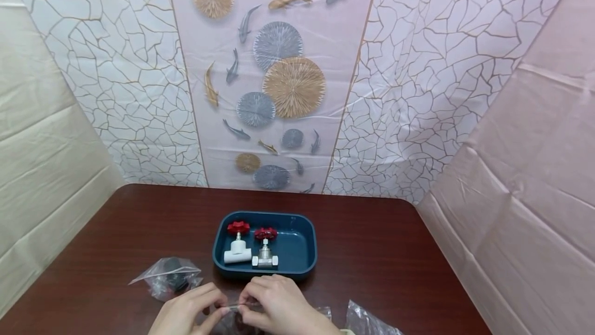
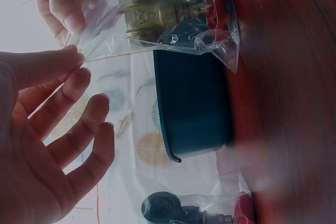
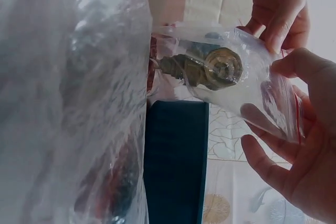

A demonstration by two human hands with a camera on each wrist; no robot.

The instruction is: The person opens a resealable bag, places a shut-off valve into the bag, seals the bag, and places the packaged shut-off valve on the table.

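Observation:
Both hands meet at the near side of the table, at the mouth of a clear zip bag (image 3: pixel 257 85). My left hand (image 1: pixel 188 310) pinches one end of the bag's top edge between thumb and fingertip. The other end is pinched by my right hand (image 1: pixel 282 305), its remaining fingers lying behind the plastic. Inside the bag is a brass valve (image 2: pixel 157 17) with a red handwheel (image 2: pixel 216 9), which hangs lowest. In the head view the hands mostly hide this bag.
Behind the hands sits a dark blue tray (image 1: pixel 297 252) holding a white valve (image 1: pixel 238 252) and a silver valve (image 1: pixel 265 257), both red-wheeled. To the left lies a bagged black valve (image 1: pixel 174 273); at right is another clear bag (image 1: pixel 367 319), partly out of view.

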